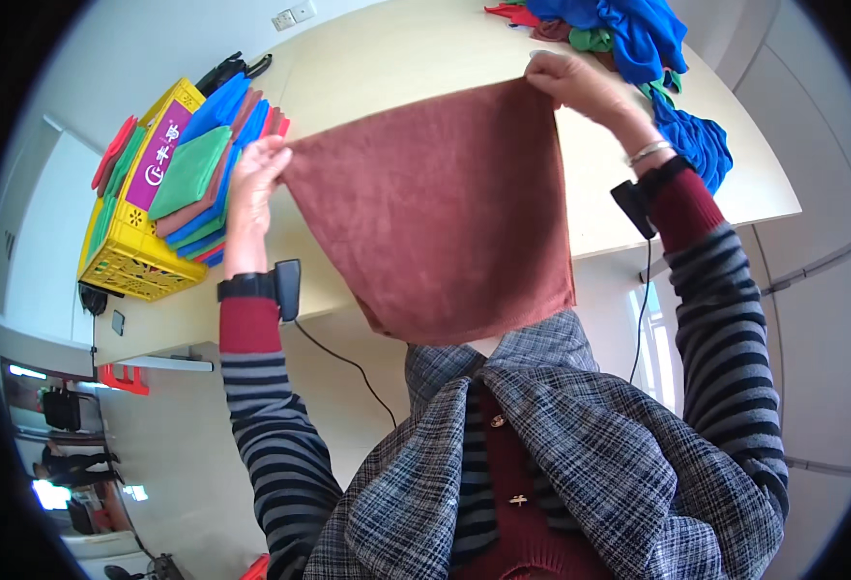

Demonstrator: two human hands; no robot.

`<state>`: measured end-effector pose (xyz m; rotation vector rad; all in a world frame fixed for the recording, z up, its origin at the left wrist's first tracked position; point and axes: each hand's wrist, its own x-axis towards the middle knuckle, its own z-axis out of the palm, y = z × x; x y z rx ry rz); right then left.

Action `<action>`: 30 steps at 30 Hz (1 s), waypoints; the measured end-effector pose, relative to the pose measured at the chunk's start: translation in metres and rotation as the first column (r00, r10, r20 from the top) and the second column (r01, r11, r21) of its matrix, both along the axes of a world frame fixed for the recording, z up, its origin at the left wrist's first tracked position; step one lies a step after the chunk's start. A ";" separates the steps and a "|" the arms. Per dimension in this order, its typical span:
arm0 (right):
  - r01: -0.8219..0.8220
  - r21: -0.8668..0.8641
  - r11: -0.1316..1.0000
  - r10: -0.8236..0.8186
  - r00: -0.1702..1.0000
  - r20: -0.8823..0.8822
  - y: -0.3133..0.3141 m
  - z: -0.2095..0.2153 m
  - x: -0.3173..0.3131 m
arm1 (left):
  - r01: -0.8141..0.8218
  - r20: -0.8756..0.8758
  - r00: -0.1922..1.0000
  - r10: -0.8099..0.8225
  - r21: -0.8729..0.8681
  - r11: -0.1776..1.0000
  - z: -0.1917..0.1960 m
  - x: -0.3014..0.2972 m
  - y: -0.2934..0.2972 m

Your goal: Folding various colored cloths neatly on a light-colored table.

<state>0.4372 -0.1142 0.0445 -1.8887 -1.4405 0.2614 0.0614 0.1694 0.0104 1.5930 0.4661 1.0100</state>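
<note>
The left hand (254, 184) pinches the brown cloth (435, 213) at its ten-o'clock corner, the right hand (585, 89) at its one-o'clock corner, spreading it over the table (358, 72)'s near edge. Toward ten o'clock sits a yellow crate (145, 266); toward one, crumpled blue cloths (648, 43).

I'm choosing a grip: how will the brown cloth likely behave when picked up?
The brown cloth is probably floppy, as its lower edge hangs in a curve. It seems light, held only near its upper corners by the left hand and right hand. Its matte surface suggests little slipping.
</note>
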 end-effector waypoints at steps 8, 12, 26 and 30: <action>0.183 -0.008 0.983 -0.182 0.979 0.094 0.081 -0.125 0.063 | -0.065 -0.397 0.918 0.004 -0.141 0.988 -0.102 0.075 0.089; 0.303 -0.124 0.945 -0.301 0.953 0.031 0.098 -0.149 0.081 | -0.072 -0.431 0.902 0.013 -0.121 0.990 -0.120 0.105 0.108; -0.016 0.160 0.987 -0.012 0.984 0.175 0.037 -0.145 -0.008 | 0.160 -0.689 0.718 0.101 0.304 0.939 -0.105 0.070 0.035; -0.226 -0.094 0.970 0.242 0.942 0.230 -0.024 -0.126 -0.108 | 0.347 -0.675 0.725 0.138 0.531 0.773 -0.082 0.020 -0.092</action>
